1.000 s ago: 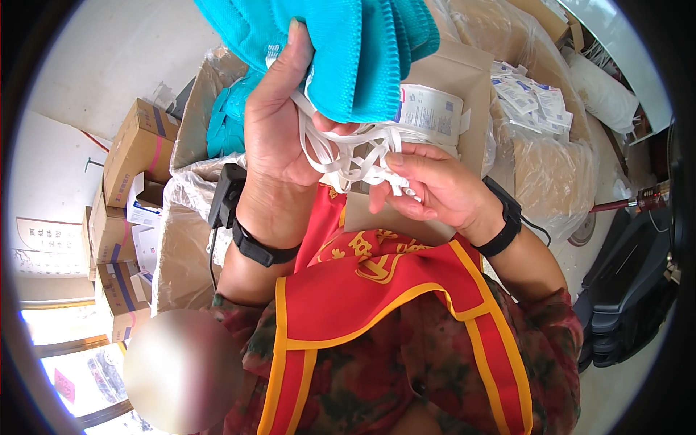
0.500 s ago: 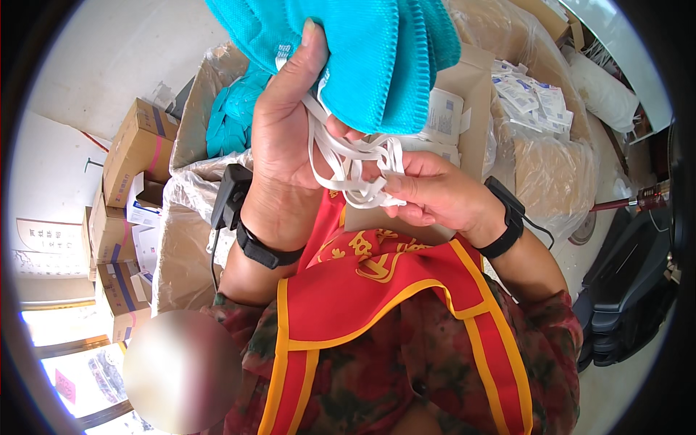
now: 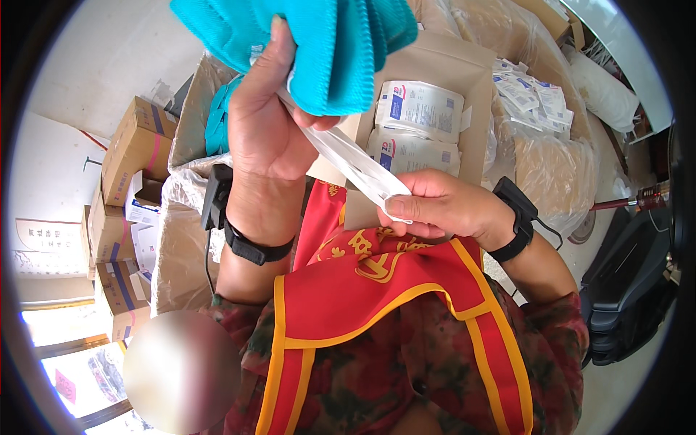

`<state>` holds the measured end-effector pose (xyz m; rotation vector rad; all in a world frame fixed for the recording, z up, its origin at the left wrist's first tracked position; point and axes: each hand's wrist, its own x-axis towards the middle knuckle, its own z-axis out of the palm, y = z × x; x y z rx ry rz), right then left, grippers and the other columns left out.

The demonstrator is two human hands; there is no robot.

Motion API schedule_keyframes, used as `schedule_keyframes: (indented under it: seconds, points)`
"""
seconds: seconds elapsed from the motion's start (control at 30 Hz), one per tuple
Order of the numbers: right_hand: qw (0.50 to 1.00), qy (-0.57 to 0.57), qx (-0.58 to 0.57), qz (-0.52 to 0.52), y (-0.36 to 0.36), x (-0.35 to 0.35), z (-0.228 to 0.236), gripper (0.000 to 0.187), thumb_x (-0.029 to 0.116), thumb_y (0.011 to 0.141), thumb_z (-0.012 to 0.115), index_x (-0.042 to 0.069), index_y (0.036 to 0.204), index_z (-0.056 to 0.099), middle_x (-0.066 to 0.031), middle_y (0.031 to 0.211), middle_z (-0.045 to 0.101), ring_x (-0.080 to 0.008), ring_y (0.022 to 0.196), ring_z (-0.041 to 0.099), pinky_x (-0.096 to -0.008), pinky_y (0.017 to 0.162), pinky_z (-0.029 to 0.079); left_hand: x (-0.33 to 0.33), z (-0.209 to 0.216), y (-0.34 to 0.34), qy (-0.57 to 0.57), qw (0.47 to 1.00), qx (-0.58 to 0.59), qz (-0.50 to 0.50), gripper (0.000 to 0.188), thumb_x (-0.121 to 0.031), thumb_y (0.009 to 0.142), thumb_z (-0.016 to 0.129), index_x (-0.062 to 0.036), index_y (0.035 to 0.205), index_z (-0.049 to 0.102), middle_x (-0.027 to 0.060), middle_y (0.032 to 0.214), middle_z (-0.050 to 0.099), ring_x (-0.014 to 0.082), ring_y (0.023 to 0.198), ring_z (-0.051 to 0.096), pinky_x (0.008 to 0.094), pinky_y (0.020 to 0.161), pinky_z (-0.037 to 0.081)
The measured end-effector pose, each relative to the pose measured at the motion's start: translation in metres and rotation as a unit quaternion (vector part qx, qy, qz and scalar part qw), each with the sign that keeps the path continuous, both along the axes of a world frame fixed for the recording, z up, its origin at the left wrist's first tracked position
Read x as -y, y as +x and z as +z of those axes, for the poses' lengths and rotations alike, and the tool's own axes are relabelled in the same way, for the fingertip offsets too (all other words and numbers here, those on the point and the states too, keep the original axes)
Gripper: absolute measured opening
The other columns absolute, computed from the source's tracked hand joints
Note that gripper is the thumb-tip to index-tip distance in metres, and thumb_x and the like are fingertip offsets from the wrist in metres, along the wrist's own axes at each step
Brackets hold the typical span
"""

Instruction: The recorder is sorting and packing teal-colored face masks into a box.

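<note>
A bunch of teal face masks (image 3: 333, 61) is gripped in my left hand (image 3: 264, 123), raised at the top of the view with the thumb lying over the masks. White elastic ear loops (image 3: 348, 159) run taut from under the masks down to the right. My right hand (image 3: 442, 206) pinches the far end of these loops between thumb and fingers, in front of the red apron (image 3: 377, 290). How many masks are in the bunch cannot be made out.
Behind my hands, an open carton (image 3: 471, 87) holds white packets (image 3: 417, 109). More loose packets (image 3: 533, 98) lie on a plastic-lined box at right. Teal masks (image 3: 216, 127) sit in a lined carton at left, near stacked brown boxes (image 3: 138, 152). A dark chair (image 3: 623, 283) stands at right.
My left hand has moved left with the masks, while my right hand stays nearly in place. The ear loops, slack and tangled before, are now drawn straight. The packets behind have come into sight.
</note>
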<state>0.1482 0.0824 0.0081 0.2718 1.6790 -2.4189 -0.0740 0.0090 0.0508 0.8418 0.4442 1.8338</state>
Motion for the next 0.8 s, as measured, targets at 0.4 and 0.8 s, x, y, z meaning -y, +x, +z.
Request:
schedule_keyframes:
  seconds: [0.4, 0.8]
  points:
    - [0.995, 0.008, 0.032, -0.097, -0.002, 0.000, -0.001, 0.024, 0.029, 0.100, 0.049, 0.007, 0.102, 0.056, 0.0051, 0.075, 0.051, -0.0011, 0.059, 0.037, -0.0170, 0.051, 0.029, -0.001, 0.010, 0.034, -0.055, 0.998, 0.022, -0.005, 0.031, -0.028, 0.100, 0.046, -0.0006, 0.098, 0.061, 0.0056, 0.063, 0.060, 0.0092, 0.042, 0.048, 0.0211, 0.041, 0.042]
    - [0.982, 0.174, 0.035, -0.059, 0.024, -0.013, 0.008, 0.029, 0.033, 0.098, 0.053, 0.006, 0.095, 0.061, 0.0066, 0.073, 0.050, -0.0033, 0.065, 0.043, -0.0204, 0.057, 0.035, 0.015, 0.022, -0.021, -0.018, 0.998, -0.049, 0.029, 0.030, -0.018, 0.094, 0.047, 0.0094, 0.102, 0.056, 0.0106, 0.069, 0.050, 0.0068, 0.039, 0.045, 0.0203, 0.040, 0.042]
